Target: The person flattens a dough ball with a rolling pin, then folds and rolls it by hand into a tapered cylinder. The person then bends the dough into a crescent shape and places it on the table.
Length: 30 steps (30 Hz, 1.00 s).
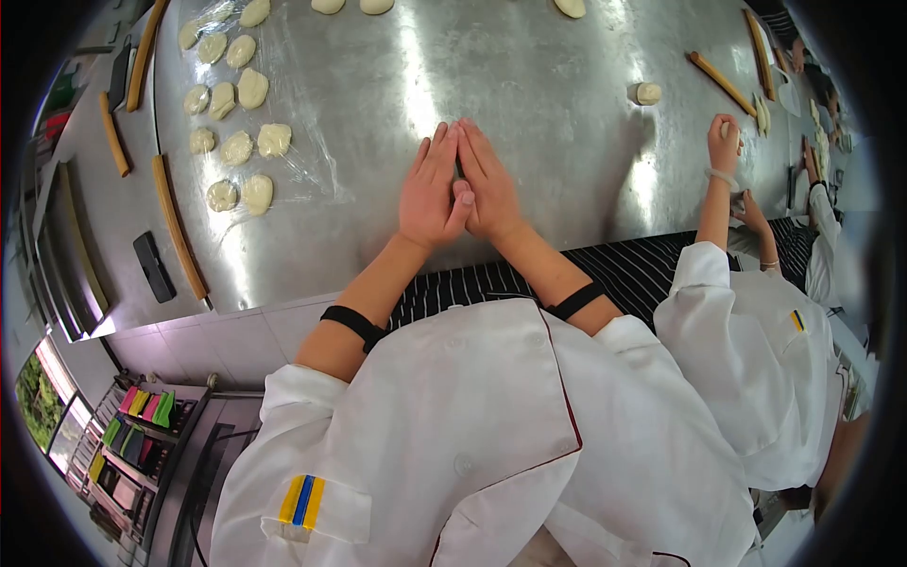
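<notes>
Side by side over the metal table point(378, 85), my left hand point(433, 189) and my right hand point(487, 184) meet near their fingertips. The fingers of both are stretched out, with a narrow dark gap between the hands. One thumb crosses in front of the gap. Whatever may lie under the palms is hidden. To the left, pale flattened dough pieces point(252, 88) lie in rows on clear plastic film point(307, 161). A small dough lump point(648, 94) sits on the table to the right.
Rolling pins lie at the left point(177, 222) and right point(723, 83). A black phone-like object point(154, 267) is near the left pin. A co-worker in a white jacket point(756, 369) stands close on my right, one hand point(725, 142) raised above the table. More dough lies at the far edge.
</notes>
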Each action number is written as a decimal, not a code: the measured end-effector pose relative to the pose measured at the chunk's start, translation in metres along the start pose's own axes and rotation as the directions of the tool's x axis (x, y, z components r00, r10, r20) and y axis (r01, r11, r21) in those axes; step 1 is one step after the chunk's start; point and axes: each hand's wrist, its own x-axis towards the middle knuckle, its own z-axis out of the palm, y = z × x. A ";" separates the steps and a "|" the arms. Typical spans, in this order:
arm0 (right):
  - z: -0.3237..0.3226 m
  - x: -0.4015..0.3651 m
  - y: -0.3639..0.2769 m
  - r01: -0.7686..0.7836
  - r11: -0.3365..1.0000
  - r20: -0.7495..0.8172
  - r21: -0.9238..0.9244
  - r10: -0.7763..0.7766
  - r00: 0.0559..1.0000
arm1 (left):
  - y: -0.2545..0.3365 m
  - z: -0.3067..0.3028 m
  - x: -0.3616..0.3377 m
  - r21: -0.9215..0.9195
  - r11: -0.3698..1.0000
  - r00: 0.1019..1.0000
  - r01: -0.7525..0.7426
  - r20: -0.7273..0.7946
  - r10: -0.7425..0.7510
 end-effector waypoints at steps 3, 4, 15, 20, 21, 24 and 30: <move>0.003 0.022 0.010 -0.014 0.997 0.002 -0.081 0.014 1.000 | -0.007 0.002 0.023 -0.008 0.997 0.996 0.074 -0.042 -0.074; 0.003 0.034 0.016 -0.006 0.989 0.000 -0.148 0.006 1.000 | -0.016 0.001 0.035 0.029 0.997 0.997 0.068 -0.025 -0.067; -0.002 0.011 0.009 -0.052 0.938 0.138 -0.342 0.105 0.985 | -0.012 0.002 0.018 0.265 0.963 0.993 0.046 0.097 -0.074; 0.000 0.009 0.020 0.012 0.916 0.153 -0.400 0.054 0.987 | -0.016 -0.002 0.018 0.269 0.963 0.986 0.027 0.152 -0.071; -0.002 0.006 0.019 0.022 0.914 0.143 -0.404 0.039 0.989 | -0.013 -0.002 0.016 0.275 0.961 0.988 0.013 0.144 -0.055; -0.005 -0.006 0.004 -0.027 0.944 0.172 -0.330 0.088 0.981 | -0.002 0.000 0.003 0.256 0.965 0.980 0.050 0.172 -0.096; -0.004 0.015 0.012 0.023 0.912 0.145 -0.408 0.040 0.989 | -0.009 0.000 0.017 0.289 0.954 0.988 0.086 0.098 -0.119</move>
